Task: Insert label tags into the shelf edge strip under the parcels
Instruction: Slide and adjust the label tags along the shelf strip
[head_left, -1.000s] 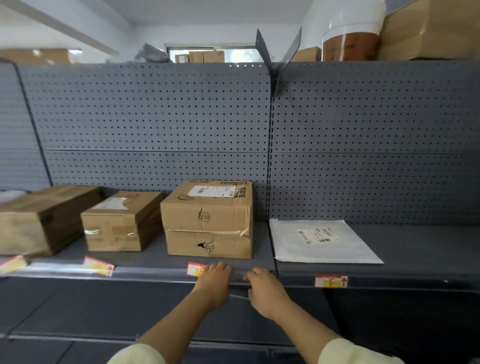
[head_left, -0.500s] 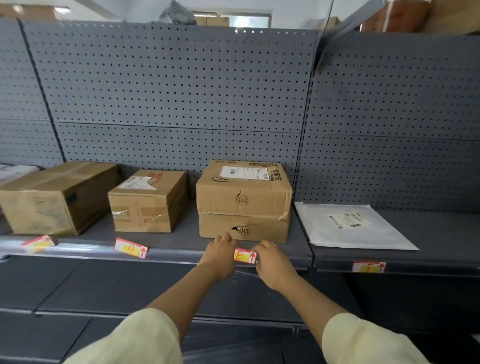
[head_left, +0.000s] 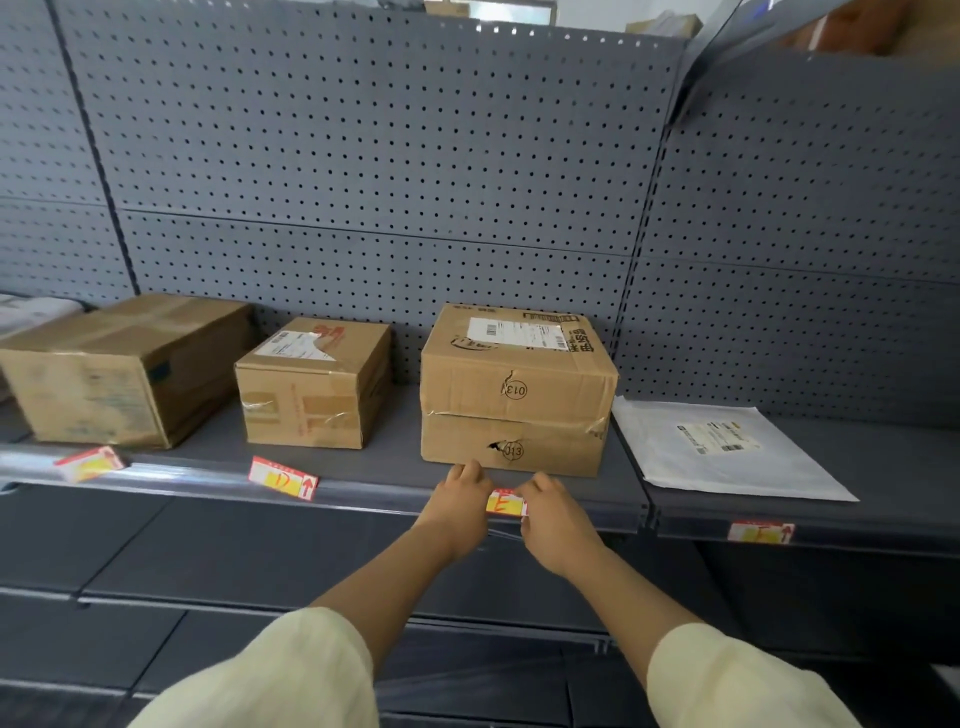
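At centre frame our left hand (head_left: 457, 506) and right hand (head_left: 553, 519) pinch the ends of a red-and-yellow label tag (head_left: 506, 503) against the shelf edge strip (head_left: 363, 491), just below the dented carton marked 013 (head_left: 514, 395). Our fingers hide the tag's edges, so its seating is unclear. At far left, a parcel (head_left: 119, 369) is cut off.

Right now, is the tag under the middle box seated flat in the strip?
Cannot tell: both hands cover the ends of the tag.
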